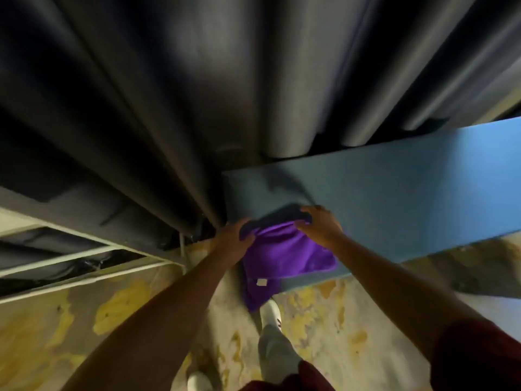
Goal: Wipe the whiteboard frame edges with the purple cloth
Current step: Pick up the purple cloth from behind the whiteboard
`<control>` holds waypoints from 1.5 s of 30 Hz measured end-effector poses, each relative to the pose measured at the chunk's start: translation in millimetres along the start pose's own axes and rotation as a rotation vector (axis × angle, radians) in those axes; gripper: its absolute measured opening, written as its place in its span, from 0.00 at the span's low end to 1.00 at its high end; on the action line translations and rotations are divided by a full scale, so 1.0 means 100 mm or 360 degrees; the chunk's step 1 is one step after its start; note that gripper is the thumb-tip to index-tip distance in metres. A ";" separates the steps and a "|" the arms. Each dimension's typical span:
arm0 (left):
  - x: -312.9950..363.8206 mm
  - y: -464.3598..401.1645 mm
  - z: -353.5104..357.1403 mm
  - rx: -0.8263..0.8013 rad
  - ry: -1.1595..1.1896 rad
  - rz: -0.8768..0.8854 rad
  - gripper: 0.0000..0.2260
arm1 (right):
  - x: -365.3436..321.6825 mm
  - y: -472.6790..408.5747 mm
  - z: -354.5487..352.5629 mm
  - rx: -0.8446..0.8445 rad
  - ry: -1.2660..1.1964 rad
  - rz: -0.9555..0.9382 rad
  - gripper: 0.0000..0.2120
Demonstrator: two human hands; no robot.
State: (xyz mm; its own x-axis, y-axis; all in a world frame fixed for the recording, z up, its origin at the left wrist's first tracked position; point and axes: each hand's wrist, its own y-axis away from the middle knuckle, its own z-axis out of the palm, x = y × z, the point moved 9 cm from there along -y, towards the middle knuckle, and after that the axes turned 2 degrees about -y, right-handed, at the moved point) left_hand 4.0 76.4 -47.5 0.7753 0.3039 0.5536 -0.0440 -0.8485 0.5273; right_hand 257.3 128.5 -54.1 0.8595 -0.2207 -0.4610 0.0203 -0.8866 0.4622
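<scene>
dark curtains [169, 108] fill the top of the frame, and a blotchy yellow floor [84, 320] fills the bottom. at centre the purple cloth [284, 255] drapes over the near left corner of the bluish whiteboard [394, 198]. the left hand [235, 239] has its grip closed on the cloth's left edge; the right hand [320, 227] curls over its top. the wiping looks barely begun: only this corner is covered, and the long edges running right seem left to do.

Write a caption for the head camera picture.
Left hand and right hand grip a purple cloth at the corner of the blue board.
</scene>
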 end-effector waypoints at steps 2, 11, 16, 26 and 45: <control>-0.10 -0.09 0.17 -0.0035 0.0177 -0.0132 0.33 | 0.02 -0.03 0.06 0.0006 -0.0064 0.0019 0.31; -0.37 -0.06 0.45 0.0015 0.0110 -0.0364 0.34 | -0.14 0.04 0.45 -0.0125 -0.0056 -0.0019 0.27; -0.62 0.19 0.14 0.0086 0.0107 -0.0372 0.33 | -0.66 0.05 0.55 -0.0358 -0.0363 -0.0151 0.19; -1.72 1.36 -0.93 0.0285 0.0737 -0.0654 0.29 | -2.57 0.55 0.91 -0.0709 -0.0497 -0.0616 0.14; -3.34 4.75 -3.42 0.1621 0.1589 -0.0263 0.17 | -5.73 2.91 2.54 -0.0402 -0.0733 -0.1084 0.31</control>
State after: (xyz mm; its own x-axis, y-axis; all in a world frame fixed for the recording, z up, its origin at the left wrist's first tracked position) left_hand -491.3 -280.0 238.4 -0.0504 0.2371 0.9702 0.7942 -0.5794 0.1829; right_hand -359.1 -106.0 152.4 0.3267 0.1352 -0.9354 0.6163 -0.7808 0.1024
